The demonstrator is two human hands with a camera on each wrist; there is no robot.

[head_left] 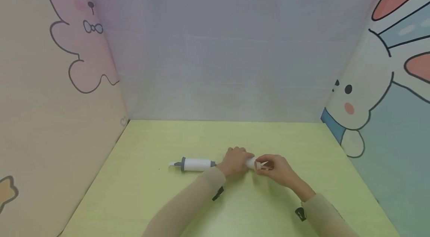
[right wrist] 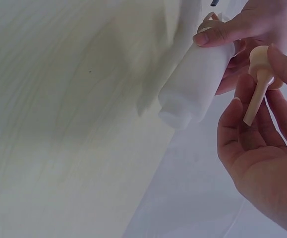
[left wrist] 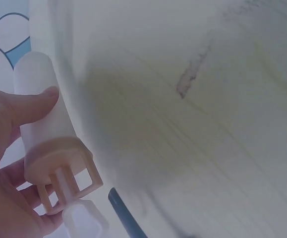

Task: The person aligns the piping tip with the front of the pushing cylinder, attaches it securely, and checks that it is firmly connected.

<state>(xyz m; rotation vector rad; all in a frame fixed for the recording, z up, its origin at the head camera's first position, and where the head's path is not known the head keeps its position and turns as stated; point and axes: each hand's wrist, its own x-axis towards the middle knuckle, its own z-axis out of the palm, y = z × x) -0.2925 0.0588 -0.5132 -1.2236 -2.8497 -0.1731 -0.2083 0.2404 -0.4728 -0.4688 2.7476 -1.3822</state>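
Observation:
My left hand (head_left: 235, 162) grips a white plastic barrel (right wrist: 195, 74) of a large syringe, its thumb lying along the side in the left wrist view. A beige collar (left wrist: 59, 153) with open finger loops caps one end, and a translucent white plunger handle (left wrist: 86, 218) sticks out of it. The barrel's other end, in the right wrist view, narrows to a short white neck. My right hand (right wrist: 262, 173) pinches a beige nozzle (right wrist: 257, 94) with a slim spout, apart from that neck in the right wrist view. In the head view, the right hand (head_left: 279, 170) is close beside the barrel's end.
A second syringe (head_left: 198, 164), white with grey ends, lies on the yellow-green table (head_left: 147, 199) left of my left hand. A dark blue-grey bar (left wrist: 126, 213) shows in the left wrist view. Cartoon-printed panels (head_left: 362, 91) stand at the sides and a pale sheet (head_left: 218, 50) behind.

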